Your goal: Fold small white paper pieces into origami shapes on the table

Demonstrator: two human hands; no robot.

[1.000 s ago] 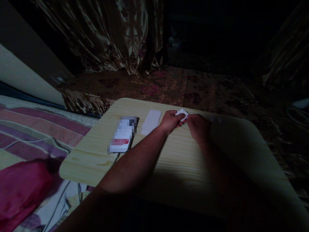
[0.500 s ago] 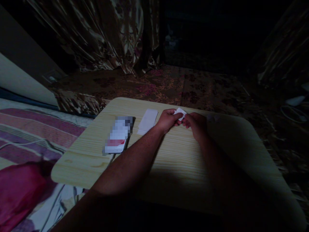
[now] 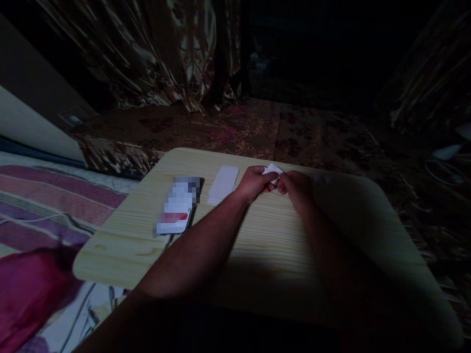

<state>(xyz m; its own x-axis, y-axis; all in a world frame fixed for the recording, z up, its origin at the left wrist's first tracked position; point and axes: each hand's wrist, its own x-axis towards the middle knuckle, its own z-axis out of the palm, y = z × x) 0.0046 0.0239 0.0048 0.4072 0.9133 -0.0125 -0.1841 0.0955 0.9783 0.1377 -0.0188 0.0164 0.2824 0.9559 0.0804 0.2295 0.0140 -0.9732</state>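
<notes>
Both my hands meet over the far part of a light wooden table (image 3: 268,230), on a small folded piece of white paper (image 3: 273,169). My left hand (image 3: 254,182) grips the paper's left side, thumb lying over it. On the other side, my right hand (image 3: 297,189) pinches the near right edge; its fingers are partly in shadow. The paper's lower part is hidden behind my thumbs. Left of my left hand lies a stack of white paper strips (image 3: 223,184). Faint folded paper pieces (image 3: 322,179) sit in shadow just beyond my right hand.
A phone (image 3: 178,206) with a blurred screen lies on the table's left, a cable (image 3: 167,240) running from its near end. Left of the table is a bed with a striped cover (image 3: 44,191) and a crimson cloth (image 3: 33,294). Patterned curtains (image 3: 176,49) hang behind.
The white paper has turned slightly in my fingers and now shows a flatter, pointed outline. My thumbs have drawn a little closer together. The view has shifted slightly.
</notes>
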